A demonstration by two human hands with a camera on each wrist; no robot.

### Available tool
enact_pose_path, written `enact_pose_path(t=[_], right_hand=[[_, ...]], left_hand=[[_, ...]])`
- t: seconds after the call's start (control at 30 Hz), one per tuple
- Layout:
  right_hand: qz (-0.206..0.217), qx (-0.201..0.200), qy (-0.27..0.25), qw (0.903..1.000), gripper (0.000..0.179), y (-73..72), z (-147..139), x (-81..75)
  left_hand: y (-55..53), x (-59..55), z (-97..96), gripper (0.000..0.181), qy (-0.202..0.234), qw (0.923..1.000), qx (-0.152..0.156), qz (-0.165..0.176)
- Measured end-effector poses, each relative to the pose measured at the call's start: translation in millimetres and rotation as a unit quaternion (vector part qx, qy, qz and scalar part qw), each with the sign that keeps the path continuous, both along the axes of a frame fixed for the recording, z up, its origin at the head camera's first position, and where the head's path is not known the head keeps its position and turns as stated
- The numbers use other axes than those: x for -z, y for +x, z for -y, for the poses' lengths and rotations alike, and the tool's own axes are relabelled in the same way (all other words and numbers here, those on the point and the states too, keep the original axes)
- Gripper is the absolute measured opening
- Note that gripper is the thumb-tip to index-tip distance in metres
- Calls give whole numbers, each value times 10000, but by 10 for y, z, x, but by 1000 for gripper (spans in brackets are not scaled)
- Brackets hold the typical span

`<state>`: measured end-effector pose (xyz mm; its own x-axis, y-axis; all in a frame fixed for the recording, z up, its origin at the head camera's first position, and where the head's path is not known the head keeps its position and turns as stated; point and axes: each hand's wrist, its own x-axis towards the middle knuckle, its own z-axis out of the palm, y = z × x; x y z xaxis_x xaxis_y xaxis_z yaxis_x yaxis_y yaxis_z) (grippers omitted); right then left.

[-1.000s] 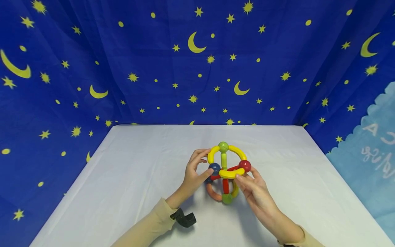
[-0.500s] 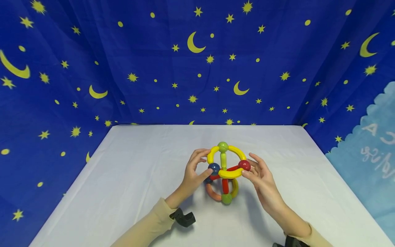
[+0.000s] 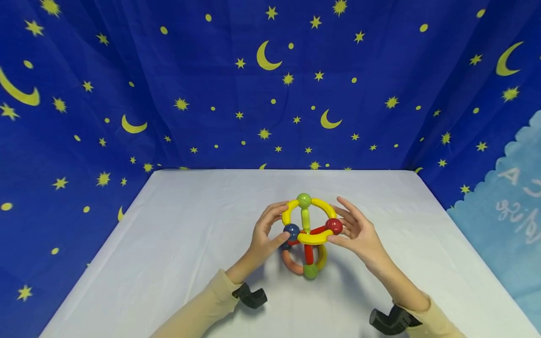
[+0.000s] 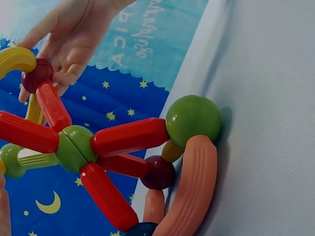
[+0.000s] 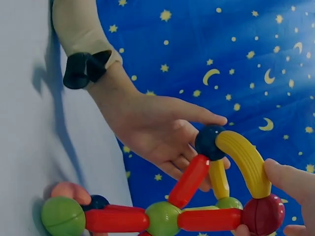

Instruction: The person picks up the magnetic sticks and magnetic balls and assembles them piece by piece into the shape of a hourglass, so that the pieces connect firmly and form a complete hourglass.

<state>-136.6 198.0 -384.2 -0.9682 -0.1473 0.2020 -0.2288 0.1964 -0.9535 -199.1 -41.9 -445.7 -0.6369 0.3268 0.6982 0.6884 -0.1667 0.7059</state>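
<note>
A ball-and-stick building toy (image 3: 308, 254) stands upright on the table, its lowest green ball (image 3: 311, 271) at the tabletop. My left hand (image 3: 264, 234) holds the upper left side, thumb on a dark blue ball (image 3: 291, 232) and fingers behind a yellow curved stick. On the other side my right hand (image 3: 364, 238) pinches around the red ball (image 3: 334, 226), thumb at the end of the front yellow curved stick (image 3: 313, 238). Straight red sticks meet at a central green ball (image 4: 76, 147) in the left wrist view. A salmon curved stick (image 4: 199, 182) arches low down.
White cloth covers the table (image 3: 203, 206). Blue fabric (image 3: 220, 84) with yellow stars and moons hangs behind and at the sides. A light blue cloth with lettering (image 3: 513, 202) hangs at the right. Black wrist devices (image 3: 250, 296) sit below both hands.
The right hand has shifted from under the front yellow curved stick to around the red ball, its forearm turning outward. The left hand and the toy have hardly moved.
</note>
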Motion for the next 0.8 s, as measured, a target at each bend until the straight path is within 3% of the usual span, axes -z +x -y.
enact_pose_path(t=[0.17,0.33,0.8], right_hand=[[-238,-58,302,9992,77,-6,-24,-3],[-168,87,441,9988,68,-20,-56,-5],[-62,274,308,9991,60,31,-27,-15]], left_hand=[[-1,-12,2,53,-139,9998,-29,108],[6,-48,12,54,-494,9982,-187,277],[24,-40,3,50,-1012,9932,-452,343]])
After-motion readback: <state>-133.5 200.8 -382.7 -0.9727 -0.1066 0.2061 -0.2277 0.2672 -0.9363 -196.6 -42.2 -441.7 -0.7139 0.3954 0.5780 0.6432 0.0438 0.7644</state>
